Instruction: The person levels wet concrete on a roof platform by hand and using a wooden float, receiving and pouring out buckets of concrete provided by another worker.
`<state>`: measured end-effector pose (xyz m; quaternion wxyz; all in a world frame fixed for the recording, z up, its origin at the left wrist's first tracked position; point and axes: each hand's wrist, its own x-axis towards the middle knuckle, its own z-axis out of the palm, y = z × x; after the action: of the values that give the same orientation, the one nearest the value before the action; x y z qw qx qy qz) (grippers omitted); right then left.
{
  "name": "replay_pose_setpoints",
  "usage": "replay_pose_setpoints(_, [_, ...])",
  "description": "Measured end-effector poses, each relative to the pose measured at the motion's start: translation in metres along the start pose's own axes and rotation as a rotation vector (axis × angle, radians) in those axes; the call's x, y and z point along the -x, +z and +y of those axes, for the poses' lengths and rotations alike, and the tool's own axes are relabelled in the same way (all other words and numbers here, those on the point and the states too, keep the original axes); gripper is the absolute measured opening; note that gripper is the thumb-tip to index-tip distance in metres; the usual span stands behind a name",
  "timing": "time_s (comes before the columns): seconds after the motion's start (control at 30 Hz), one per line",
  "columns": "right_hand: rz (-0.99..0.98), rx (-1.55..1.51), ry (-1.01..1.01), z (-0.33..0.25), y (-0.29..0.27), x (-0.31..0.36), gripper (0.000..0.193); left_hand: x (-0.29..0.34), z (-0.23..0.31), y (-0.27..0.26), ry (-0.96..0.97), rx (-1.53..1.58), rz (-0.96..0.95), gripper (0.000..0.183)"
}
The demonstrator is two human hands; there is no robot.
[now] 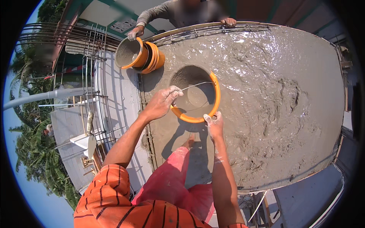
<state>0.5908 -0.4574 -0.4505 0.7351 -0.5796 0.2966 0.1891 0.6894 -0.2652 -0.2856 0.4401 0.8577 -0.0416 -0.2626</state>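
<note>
An orange-rimmed bucket (218, 95), its inside coated grey with cement, hangs tilted in front of me over wet concrete (266, 95). My left hand (161, 102) is closed on the bucket's thin wire handle (195, 84), left of the opening. On the near right of the rim, my right hand (215, 123) grips the edge, thumb and fingers smeared with cement. The bucket looks emptied, with only a grey film on its walls and bottom. Its outer side is mostly hidden from me.
A co-worker's gloved-looking, cement-covered hand (135, 33) holds another orange bucket (131, 53) beside a stack of orange buckets (156, 57) at the far left. Formwork with rebar (205, 30) edges the slab. Upright rebar (91, 64) and a grey ledge (127, 102) lie left.
</note>
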Motion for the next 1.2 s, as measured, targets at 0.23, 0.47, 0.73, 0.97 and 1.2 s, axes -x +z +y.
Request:
replay_pose_setpoints(0.23, [-0.271, 0.139, -0.101, -0.040, 0.102, 0.004, 0.047, 0.026, -0.041, -0.180, -0.013, 0.293, 0.529, 0.024])
replay_pose_setpoints(0.47, [-0.199, 0.486, 0.037, 0.012, 0.064, 0.010, 0.040, -0.006, -0.142, -0.267, -0.095, 0.243, 0.787, 0.024])
replay_pose_setpoints(0.73, [-0.031, 0.661, 0.199, 0.074, -0.053, 0.044, 0.033, -0.086, -0.224, -0.252, -0.112, 0.038, 0.822, 0.024])
replay_pose_setpoints(0.97, [-0.043, 0.651, 0.210, 0.081, -0.083, 0.069, 0.030, -0.095, -0.269, -0.251, -0.278, 0.121, 0.823, 0.025])
replay_pose_setpoints(1.2, [-0.097, 0.682, 0.344, 0.059, -0.084, 0.091, 0.033, -0.048, -0.279, -0.269, -0.374, -0.031, 0.644, 0.046])
